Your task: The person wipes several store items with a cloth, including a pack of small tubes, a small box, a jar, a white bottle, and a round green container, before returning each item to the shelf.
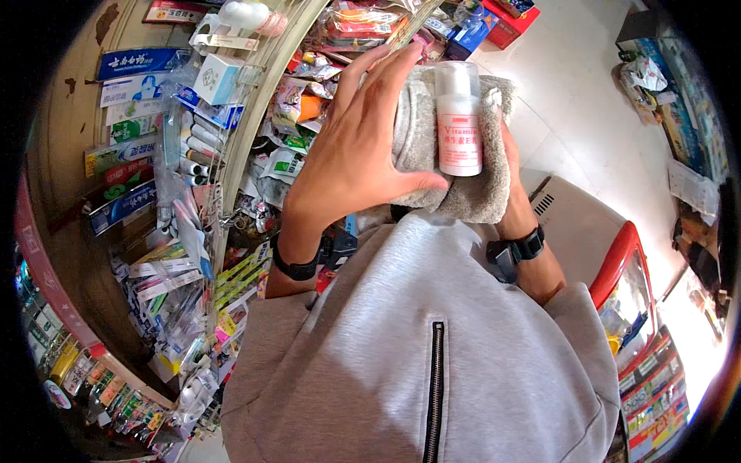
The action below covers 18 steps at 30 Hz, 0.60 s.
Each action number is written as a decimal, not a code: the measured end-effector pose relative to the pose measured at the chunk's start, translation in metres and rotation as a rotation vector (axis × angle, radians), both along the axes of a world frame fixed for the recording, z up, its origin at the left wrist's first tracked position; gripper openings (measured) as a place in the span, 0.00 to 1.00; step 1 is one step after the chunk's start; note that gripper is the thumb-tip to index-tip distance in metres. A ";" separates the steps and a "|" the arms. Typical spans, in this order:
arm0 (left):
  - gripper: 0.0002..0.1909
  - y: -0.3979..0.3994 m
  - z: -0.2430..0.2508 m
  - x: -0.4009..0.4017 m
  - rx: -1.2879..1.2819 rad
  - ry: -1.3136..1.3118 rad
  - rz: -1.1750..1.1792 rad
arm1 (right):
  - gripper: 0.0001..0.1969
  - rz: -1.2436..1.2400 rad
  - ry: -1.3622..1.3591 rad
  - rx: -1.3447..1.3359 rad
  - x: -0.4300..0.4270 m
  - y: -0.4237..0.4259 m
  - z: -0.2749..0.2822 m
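A small white lotion bottle (459,130) with a clear cap and pink print lies on a folded grey-beige towel (414,124), partly nestled in a fold. My right hand (512,168) grips the towel from its right side; most of its fingers are hidden behind the cloth. My left hand (362,139) is spread over the towel's left side, thumb reaching towards the base of the bottle, fingers extended upward. Whether its palm touches the towel is hard to see. Both wrists wear black bands.
On the left, a shelf holds toothpaste boxes (136,63), a light-blue box (217,79) and piled packets. Beyond my hands lie bagged goods and a red box (509,23). A pale appliance-like casing (573,214) with a red-rimmed part (613,263) stands close on the right, over a tiled floor (561,87).
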<state>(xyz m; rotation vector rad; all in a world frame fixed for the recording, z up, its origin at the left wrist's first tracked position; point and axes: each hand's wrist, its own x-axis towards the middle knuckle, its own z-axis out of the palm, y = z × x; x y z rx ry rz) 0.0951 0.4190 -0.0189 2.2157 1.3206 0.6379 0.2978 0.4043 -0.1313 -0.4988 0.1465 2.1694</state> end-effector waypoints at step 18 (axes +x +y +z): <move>0.64 -0.006 -0.042 -0.007 0.004 -0.219 0.030 | 0.29 0.170 -0.035 0.006 -0.018 0.001 0.005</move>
